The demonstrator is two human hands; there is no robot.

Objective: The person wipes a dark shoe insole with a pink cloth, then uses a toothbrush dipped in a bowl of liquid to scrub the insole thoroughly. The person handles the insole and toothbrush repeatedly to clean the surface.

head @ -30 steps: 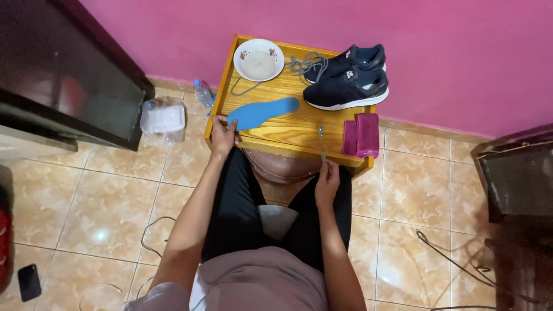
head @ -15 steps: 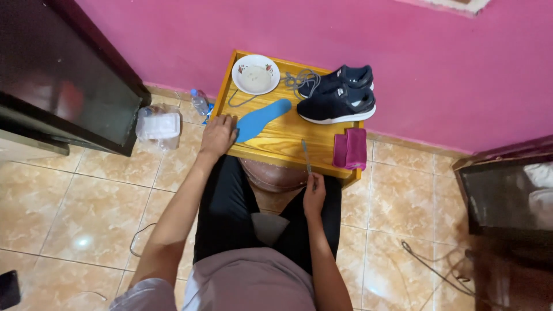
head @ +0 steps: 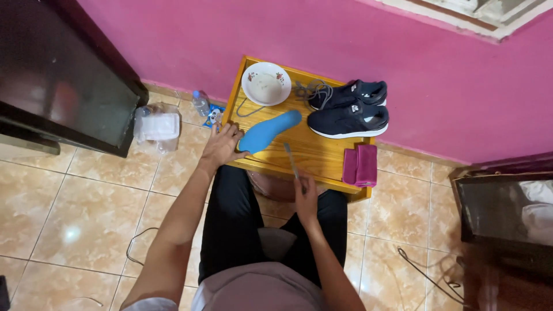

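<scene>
Two hands: both of ours reach forward from our lap to the near edge of the small yellow wooden bench (head: 322,154).
Left hand (head: 222,147): our arm stretches out long; the palm faces down at the bench's near left corner, fingers spread and loose, gripping nothing. The fingertips touch or nearly touch the heel end of the blue insole (head: 268,131).
Right hand (head: 305,196): we have it drawn in close to our knee, just off the bench's front edge, fingers closed around the lower end of a thin grey tool (head: 291,160). The tool slants up and away over the wood; what kind of tool it is, we cannot tell.
Blue insole: lies flat on the bench's left half, angled from near left to far middle, between our left hand and the bowl.
Bowl (head: 266,83): white, flower-patterned rim, at the far left corner.
Shoes (head: 348,112): dark pair with white soles at the far right, against the pink wall (head: 276,29).
Laces (head: 314,92): grey tangle between bowl and shoes.
Cloth (head: 360,165): folded magenta piece at the near right corner, right of the tool.
Floor (head: 86,213): tan tiles; a plastic bottle (head: 201,103) and a clear bag (head: 155,126) sit left of the bench, beside a dark cabinet (head: 63,75).
In the way: nothing lies between our hands and the insole.
</scene>
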